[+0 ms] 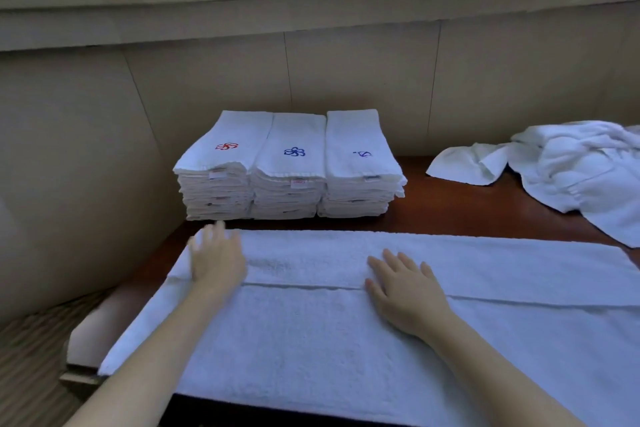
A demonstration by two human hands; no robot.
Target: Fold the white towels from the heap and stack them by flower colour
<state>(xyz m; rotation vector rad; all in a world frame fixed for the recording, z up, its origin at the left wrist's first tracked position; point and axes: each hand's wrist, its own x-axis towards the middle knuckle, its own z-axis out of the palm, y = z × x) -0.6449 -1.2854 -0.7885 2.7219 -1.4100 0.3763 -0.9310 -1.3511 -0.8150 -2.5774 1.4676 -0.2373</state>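
Note:
A long white towel (311, 333) lies spread across the near part of the dark wooden table (460, 211), with a fold edge running across its middle. My left hand (216, 258) lies flat on its far left end, fingers straight and blurred. My right hand (405, 291) presses flat on the towel's middle, over the fold edge. Behind stand three stacks of folded towels side by side: a red-flower stack (221, 166), a blue-flower stack (291, 170) and a third stack (360, 163) with a partly shown blue mark. The heap of unfolded white towels (568, 166) lies at the far right.
A beige panelled wall and a window sill close off the back of the table. The table's left end drops off to a striped floor (27, 367). Bare wood shows between the stacks and the heap.

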